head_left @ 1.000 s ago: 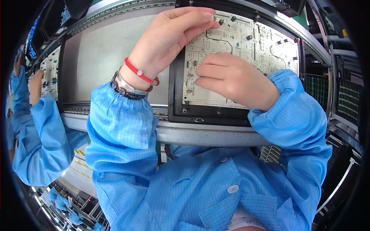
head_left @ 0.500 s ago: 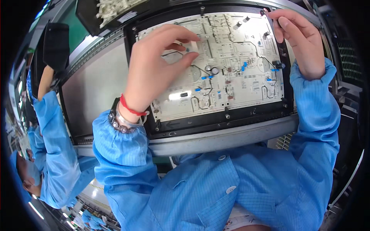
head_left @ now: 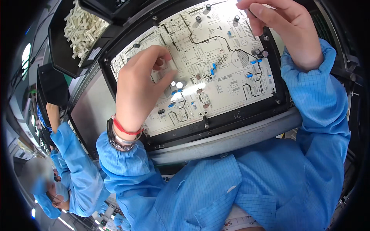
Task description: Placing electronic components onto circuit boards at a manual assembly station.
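Observation:
A white circuit board (head_left: pixel 227 82) with blue and grey components lies in a black carrier frame (head_left: pixel 246 115). My left hand (head_left: pixel 140 86) rests on the board's left half. Its thumb and curled fingers pinch a small white part against the surface. A red string and a metal watch band sit on that wrist. My right hand (head_left: pixel 283 29) is raised over the board's upper right corner. Its fingertips are pinched together on what looks like a small dark component, partly cut off by the frame's top edge.
A grey conveyor rail (head_left: pixel 231 140) runs under the carrier. A black bin of white parts (head_left: pixel 83 27) stands at the upper left. A co-worker in a blue coat (head_left: pixel 75 165) works at the left, beside dark trays (head_left: pixel 54 86).
The view has tilted up, so the board looks larger. My left hand has slid down and left across the board. My right hand has moved in from the board's right edge to its top right corner.

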The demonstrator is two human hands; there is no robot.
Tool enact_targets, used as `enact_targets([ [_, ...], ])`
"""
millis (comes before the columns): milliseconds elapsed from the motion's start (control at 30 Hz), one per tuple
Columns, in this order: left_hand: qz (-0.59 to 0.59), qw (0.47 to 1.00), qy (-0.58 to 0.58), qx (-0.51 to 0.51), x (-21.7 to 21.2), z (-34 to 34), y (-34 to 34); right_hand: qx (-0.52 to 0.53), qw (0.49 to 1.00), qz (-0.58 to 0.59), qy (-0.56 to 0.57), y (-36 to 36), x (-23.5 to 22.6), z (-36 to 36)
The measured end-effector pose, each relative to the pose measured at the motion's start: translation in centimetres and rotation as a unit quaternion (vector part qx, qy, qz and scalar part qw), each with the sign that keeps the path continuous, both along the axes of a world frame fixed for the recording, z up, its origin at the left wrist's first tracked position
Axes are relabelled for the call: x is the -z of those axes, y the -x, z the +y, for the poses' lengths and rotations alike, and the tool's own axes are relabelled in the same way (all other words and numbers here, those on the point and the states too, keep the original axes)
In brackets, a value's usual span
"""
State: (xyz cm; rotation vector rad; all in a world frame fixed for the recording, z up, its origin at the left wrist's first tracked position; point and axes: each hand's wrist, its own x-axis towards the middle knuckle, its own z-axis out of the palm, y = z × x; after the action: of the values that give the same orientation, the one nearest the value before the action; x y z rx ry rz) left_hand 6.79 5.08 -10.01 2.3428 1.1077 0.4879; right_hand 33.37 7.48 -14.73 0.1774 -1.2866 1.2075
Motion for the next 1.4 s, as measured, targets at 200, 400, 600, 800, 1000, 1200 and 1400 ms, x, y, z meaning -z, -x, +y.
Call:
enact_targets([
  [200,0.067,0.997,-0.027,0.024,-0.9,0.5,-0.6,0.233,0.839,-0.344,0.351,-0.2,-6.7,-4.7],
  [400,0.063,0.99,-0.071,0.101,-2.0,0.2,-0.8,0.185,0.836,-0.435,0.279,-1.5,-5.5,-5.3],
  [600,-0.051,0.972,-0.198,-0.114,-5.4,4.3,1.3,0.181,0.859,-0.41,0.247,-1.6,-5.6,-5.8],
  [800,0.144,0.959,-0.214,-0.115,-3.3,11.6,8.6,0.186,0.818,-0.452,0.304,-0.9,-6.5,-5.7],
  [1000,0.193,0.96,-0.198,-0.046,-3.2,13.5,8.4,0.188,0.802,-0.467,0.32,-1.1,-5.8,-5.8],
  [1200,0.032,0.972,-0.182,-0.146,-3.7,11.2,7.1,0.179,0.804,-0.495,0.277,-1.1,-4.9,-5.9],
  [1400,-0.438,0.859,0.191,-0.184,-4.9,6.3,4.9,0.217,0.778,-0.588,-0.051,-1.0,-3.9,-6.2],
])
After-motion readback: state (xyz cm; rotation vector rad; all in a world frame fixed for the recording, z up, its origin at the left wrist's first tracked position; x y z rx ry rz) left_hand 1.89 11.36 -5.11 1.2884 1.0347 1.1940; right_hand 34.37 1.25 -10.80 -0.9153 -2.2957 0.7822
